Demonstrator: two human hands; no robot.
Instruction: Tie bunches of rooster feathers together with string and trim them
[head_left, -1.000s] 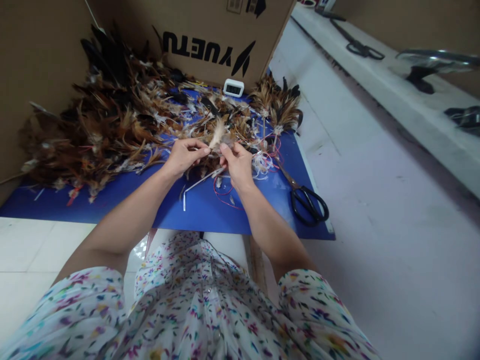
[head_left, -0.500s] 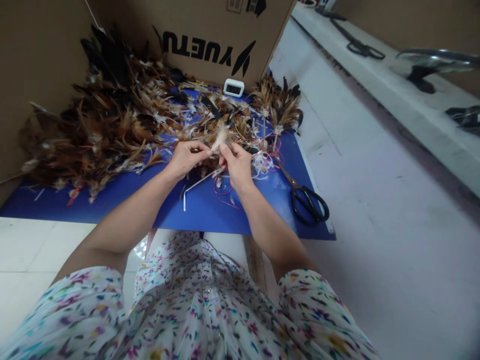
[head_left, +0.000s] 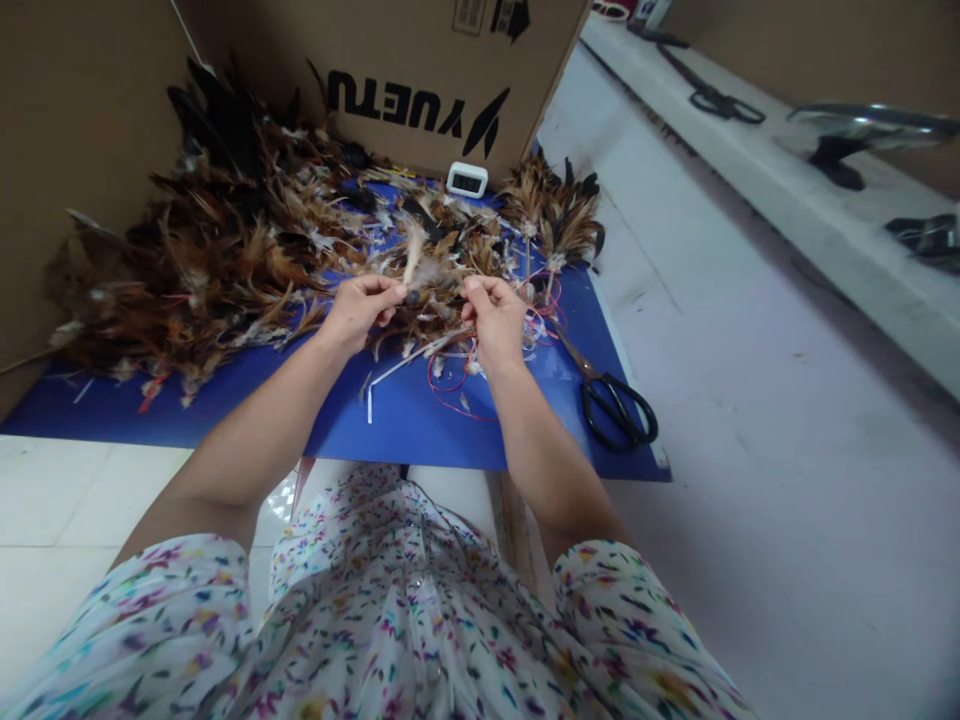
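A pale, fluffy feather [head_left: 413, 250] stands upright from the fingertips of my left hand [head_left: 357, 312], which pinches its lower end. To the right of it my right hand [head_left: 495, 315] is closed, thumb against fingers; what lies in that pinch, if anything, is too small to make out. Greyish fluff [head_left: 433, 270] shows blurred between the two hands. Under and behind them, loose brown feathers [head_left: 427, 318] cover part of the blue board [head_left: 330, 425]. A thin white strip [head_left: 397, 370] and red string [head_left: 454, 403] lie just below my hands.
Black-handled scissors [head_left: 619, 408] rest at the board's right edge. A large heap of brown and black feathers [head_left: 225, 240] fills the left, with a smaller bunch [head_left: 555, 215] back right. A small white digital clock [head_left: 467, 180] stands before a cardboard box [head_left: 420, 60].
My hands have moved apart, the left to the left and the right to the right. The pale feather has gone left with my left hand and now stands more upright.
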